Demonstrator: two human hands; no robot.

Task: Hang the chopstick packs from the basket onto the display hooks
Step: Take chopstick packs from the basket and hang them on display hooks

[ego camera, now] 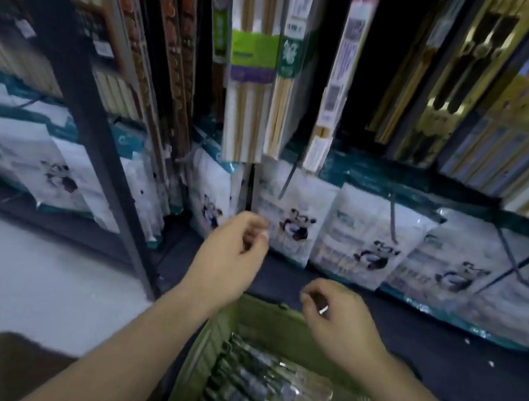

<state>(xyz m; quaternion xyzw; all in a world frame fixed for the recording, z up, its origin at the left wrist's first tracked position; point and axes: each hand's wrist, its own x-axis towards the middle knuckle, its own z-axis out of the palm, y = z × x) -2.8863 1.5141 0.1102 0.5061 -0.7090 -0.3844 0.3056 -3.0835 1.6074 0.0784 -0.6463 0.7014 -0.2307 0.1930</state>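
Observation:
A green basket [272,319] sits at the bottom centre, holding several dark chopstick packs [263,394] lying side by side. My left hand [230,254] hovers above the basket's far left corner, fingers loosely curled, holding nothing. My right hand [337,319] hangs over the basket's far rim, fingers loosely curled and empty too. Long chopstick packs [252,70] hang in rows on the display above; the hooks themselves are out of sight.
A dark metal shelf upright [77,84] slants down on the left. White bags with a panda print [291,218] stand along the low shelf behind my hands. Pale floor [19,272] lies to the left. The picture is blurred.

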